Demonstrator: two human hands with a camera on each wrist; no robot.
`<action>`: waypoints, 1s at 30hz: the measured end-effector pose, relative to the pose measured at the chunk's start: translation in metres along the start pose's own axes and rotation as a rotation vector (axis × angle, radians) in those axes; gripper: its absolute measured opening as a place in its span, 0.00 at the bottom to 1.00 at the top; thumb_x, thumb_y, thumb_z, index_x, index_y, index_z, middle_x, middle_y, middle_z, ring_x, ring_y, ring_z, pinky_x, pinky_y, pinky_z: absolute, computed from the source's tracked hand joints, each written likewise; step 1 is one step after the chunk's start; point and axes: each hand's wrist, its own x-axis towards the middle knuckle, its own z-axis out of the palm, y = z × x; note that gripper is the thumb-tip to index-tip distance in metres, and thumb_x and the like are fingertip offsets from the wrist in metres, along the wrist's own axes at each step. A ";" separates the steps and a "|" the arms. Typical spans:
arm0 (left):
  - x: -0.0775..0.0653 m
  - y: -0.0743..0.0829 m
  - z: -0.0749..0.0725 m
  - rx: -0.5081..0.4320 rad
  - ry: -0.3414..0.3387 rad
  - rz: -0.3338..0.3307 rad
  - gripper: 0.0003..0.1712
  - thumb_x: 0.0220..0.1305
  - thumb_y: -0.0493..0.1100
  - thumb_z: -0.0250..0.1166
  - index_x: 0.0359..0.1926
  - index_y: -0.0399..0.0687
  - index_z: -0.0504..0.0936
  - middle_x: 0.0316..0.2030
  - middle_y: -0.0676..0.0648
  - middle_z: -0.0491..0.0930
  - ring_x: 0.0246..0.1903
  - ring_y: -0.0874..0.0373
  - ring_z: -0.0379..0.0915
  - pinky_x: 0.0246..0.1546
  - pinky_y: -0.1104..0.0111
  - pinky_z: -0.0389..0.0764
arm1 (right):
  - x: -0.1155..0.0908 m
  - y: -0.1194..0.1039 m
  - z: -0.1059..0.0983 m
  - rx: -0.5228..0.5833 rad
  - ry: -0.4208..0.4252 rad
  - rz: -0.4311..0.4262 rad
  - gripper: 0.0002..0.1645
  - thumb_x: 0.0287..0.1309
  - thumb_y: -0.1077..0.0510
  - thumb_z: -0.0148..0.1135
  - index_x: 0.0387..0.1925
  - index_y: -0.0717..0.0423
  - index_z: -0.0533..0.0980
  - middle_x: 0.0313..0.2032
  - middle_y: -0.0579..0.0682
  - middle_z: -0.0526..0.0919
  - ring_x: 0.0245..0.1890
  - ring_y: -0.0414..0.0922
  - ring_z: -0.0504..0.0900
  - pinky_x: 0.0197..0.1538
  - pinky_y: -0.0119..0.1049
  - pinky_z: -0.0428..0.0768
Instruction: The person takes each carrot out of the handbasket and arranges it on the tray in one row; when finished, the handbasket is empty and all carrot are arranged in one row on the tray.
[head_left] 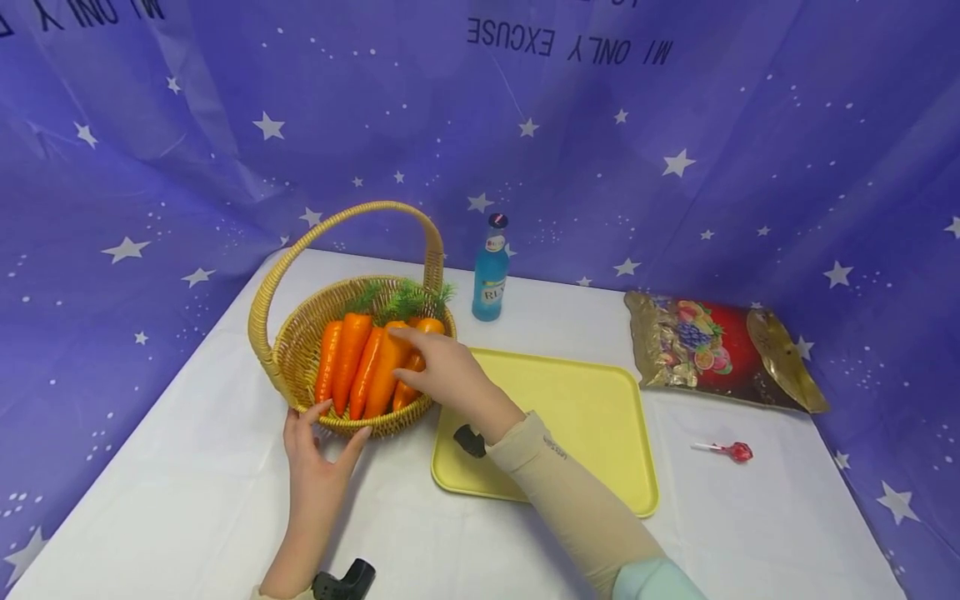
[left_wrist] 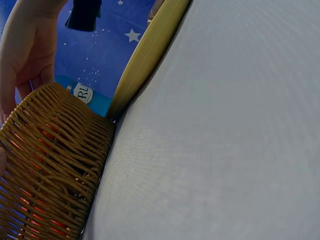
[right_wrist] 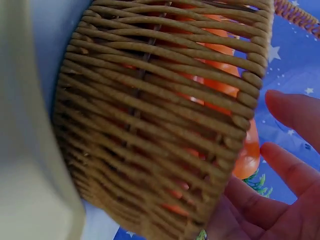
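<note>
A wicker basket (head_left: 298,358) with a tall arched handle holds several orange carrots (head_left: 351,354) with feathery green tops. My left hand (head_left: 309,458) holds the basket's near rim, fingers over the edge and thumb against the woven side. My right hand (head_left: 450,371) reaches in over the right-hand carrots, its thumb and index finger spread apart at a carrot (head_left: 387,375). In the right wrist view, the fingers (right_wrist: 287,167) lie beside a carrot end (right_wrist: 247,157) above the rim. The basket wall (right_wrist: 150,105) hides part of that hand.
A yellow tray (head_left: 577,417) lies right of the basket, beneath the right forearm. Behind it stands a blue bottle (head_left: 491,275). Farther right lie a red and gold candy bag (head_left: 712,350) and a red lollipop (head_left: 738,452). A starry purple cloth (head_left: 570,167) hangs behind the table.
</note>
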 end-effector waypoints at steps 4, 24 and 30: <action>0.000 -0.001 0.000 0.000 -0.009 -0.009 0.38 0.54 0.39 0.74 0.62 0.44 0.65 0.73 0.39 0.38 0.71 0.44 0.38 0.58 0.36 0.57 | 0.009 -0.007 0.002 -0.081 -0.019 -0.010 0.35 0.61 0.44 0.63 0.68 0.36 0.65 0.52 0.47 0.80 0.41 0.44 0.79 0.43 0.36 0.77; -0.001 -0.002 0.001 -0.016 0.013 0.015 0.37 0.53 0.37 0.74 0.61 0.42 0.66 0.73 0.39 0.40 0.70 0.43 0.40 0.57 0.34 0.56 | 0.021 -0.011 0.030 0.102 0.125 0.050 0.28 0.59 0.46 0.66 0.61 0.35 0.73 0.52 0.52 0.75 0.39 0.44 0.77 0.39 0.35 0.77; 0.000 -0.002 0.002 -0.013 0.010 0.015 0.37 0.52 0.37 0.74 0.61 0.42 0.66 0.73 0.39 0.40 0.70 0.44 0.40 0.57 0.33 0.55 | 0.017 -0.004 0.030 0.209 0.200 0.026 0.28 0.58 0.54 0.68 0.60 0.35 0.73 0.47 0.51 0.73 0.34 0.40 0.76 0.33 0.27 0.75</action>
